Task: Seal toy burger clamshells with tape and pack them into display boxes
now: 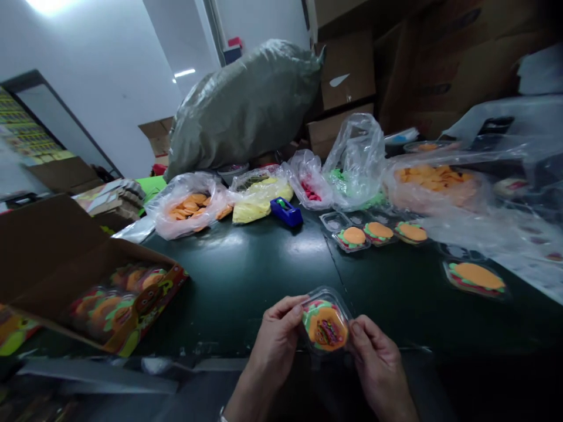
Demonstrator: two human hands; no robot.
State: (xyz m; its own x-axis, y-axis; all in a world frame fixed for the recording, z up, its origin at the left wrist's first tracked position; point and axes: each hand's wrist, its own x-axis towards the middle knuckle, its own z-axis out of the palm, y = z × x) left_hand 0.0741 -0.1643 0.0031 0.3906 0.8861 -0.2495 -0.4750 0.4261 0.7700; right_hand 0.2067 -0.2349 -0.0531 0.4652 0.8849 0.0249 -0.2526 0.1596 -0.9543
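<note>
A clear plastic clamshell pack with a burger-shaped piece inside (325, 326) is held up over the near edge of the table, a colourful label on its orange top. My left hand (278, 335) pinches its left side between thumb and fingers. On the opposite side, my right hand (377, 356) grips the right edge the same way. The pack looks closed, though its lower edge is hard to make out. Farther off lie burger packs with their lids folded back, among them one burger (353, 236) in the middle row and another burger (477, 276) at the right.
At left stands an open cardboard display box (153, 302) with several packed burgers inside. Along the back are a bag of orange pieces (189, 208), yellow sheets (255, 205), a blue tape dispenser (287, 213), a bag of green pieces (356, 164) and a large grey sack (246, 105).
</note>
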